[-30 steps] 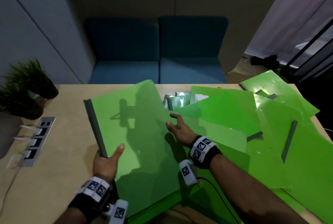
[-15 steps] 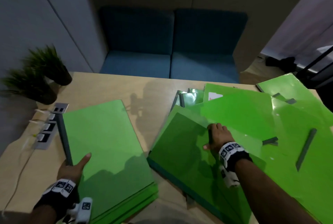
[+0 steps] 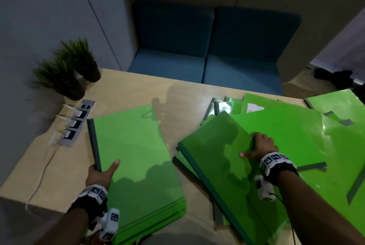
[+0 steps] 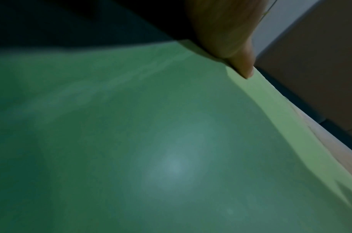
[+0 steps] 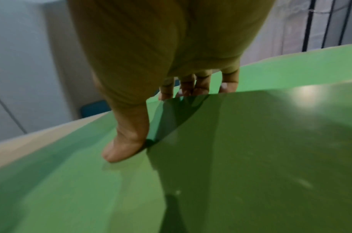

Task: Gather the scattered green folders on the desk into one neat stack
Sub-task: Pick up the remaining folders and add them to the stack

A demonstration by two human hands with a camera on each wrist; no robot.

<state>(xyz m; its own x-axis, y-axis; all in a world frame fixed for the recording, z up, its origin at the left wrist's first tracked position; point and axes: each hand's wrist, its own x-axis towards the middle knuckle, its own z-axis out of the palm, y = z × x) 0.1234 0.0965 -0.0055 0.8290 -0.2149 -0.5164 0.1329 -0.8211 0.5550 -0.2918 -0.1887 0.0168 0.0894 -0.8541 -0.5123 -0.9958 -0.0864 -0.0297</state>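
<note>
Folders already gathered form the stack point(image 3: 136, 158) — my left hand point(image 3: 100, 173) grips its spine to steady it, while beside the stack my right hand point(image 3: 260, 146) pinches the next folder point(image 3: 223, 152) by its edge to lift it.

Left hand point(image 3: 99, 173) grips stack point(image 3: 136, 158); right hand point(image 3: 260, 147) grips folder point(image 3: 221, 156).

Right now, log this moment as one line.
left hand: holds stack | right hand: grips next folder edge | pile: ungathered
</note>
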